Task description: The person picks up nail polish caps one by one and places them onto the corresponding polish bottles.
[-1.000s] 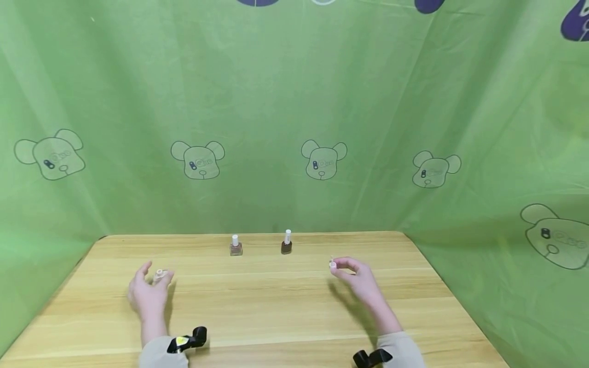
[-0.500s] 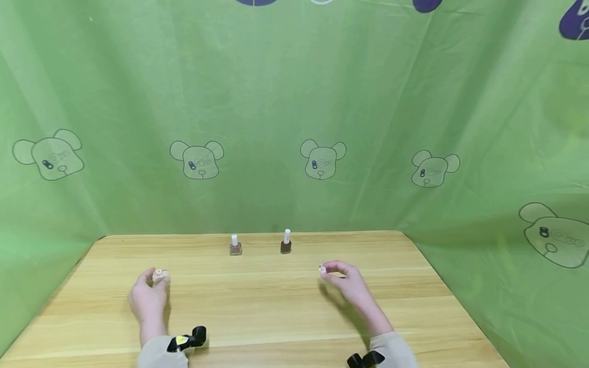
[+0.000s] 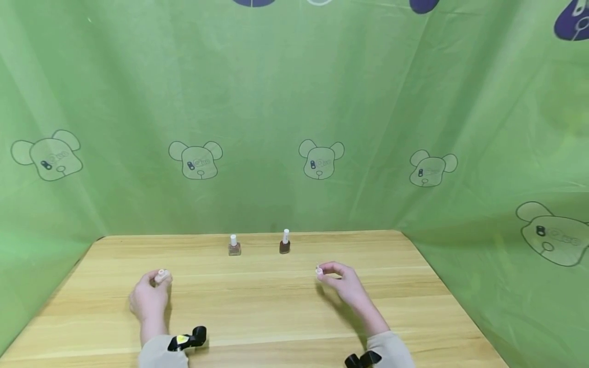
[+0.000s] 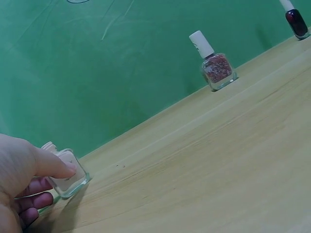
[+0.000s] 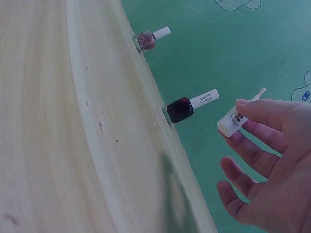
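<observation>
One bottle (image 4: 74,181) within left grip (image 3: 150,297)

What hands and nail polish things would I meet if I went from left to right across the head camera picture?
Left hand holding the uncapped pale bottle → glittery bottle → dark bottle → right hand pinching the white brush cap.

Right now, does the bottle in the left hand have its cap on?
No, the pale bottle in the left hand shows a bare neck.
</observation>
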Demonstrator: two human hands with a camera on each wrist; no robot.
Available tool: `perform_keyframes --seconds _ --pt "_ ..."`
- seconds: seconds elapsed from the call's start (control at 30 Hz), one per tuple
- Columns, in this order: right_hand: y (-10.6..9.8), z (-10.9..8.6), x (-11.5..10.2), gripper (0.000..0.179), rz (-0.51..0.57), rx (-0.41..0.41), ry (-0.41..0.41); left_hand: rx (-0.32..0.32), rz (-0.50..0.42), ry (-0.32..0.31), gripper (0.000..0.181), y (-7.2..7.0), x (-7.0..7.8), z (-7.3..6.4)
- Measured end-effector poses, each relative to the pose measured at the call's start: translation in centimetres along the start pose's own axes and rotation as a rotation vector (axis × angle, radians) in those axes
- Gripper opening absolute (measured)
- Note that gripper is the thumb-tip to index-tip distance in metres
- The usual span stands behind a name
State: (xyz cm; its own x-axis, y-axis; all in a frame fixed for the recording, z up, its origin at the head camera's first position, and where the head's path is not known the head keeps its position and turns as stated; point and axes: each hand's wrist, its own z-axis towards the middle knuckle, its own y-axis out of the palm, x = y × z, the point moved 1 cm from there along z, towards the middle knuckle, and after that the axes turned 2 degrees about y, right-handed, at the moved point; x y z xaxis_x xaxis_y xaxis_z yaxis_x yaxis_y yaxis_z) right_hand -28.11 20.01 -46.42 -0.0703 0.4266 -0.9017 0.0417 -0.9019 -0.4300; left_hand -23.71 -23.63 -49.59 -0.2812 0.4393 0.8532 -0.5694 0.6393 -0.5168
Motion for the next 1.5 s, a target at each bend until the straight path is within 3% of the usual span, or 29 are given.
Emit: perform_keyframes --seconds 0.4,0.57,0.87,1.03,1.3,1.5 --pt "0.0 0.1 0.4 0.028 0.014 -0.004 -0.011 -0.059 0.021 0.003 0.042 0.6 1.0 -0.2" --pt "0.0 0.0 0.4 0.026 0.002 -0.003 -0.01 -0.082 -0.012 0.023 0.043 1.4 1.8 -0.5" --pt "-0.1 -0.2 0.3 0.031 0.086 -0.066 0.005 -0.146 -0.135 0.048 0.041 3.7 3.6 -1.4" --pt "-0.2 -0.1 0.3 0.034 0.123 -0.089 -0.004 -0.174 -0.131 0.073 0.039 5.2 4.6 -1.8" --pt "-0.1 0.1 0.4 0.03 0.12 -0.059 0.002 -0.189 -0.125 0.128 0.036 7.0 5.9 -2.6" --pt "-0.2 0.1 0.2 0.029 0.109 -0.037 -0.008 -0.245 -0.172 0.138 0.035 8.5 6.5 -3.2"
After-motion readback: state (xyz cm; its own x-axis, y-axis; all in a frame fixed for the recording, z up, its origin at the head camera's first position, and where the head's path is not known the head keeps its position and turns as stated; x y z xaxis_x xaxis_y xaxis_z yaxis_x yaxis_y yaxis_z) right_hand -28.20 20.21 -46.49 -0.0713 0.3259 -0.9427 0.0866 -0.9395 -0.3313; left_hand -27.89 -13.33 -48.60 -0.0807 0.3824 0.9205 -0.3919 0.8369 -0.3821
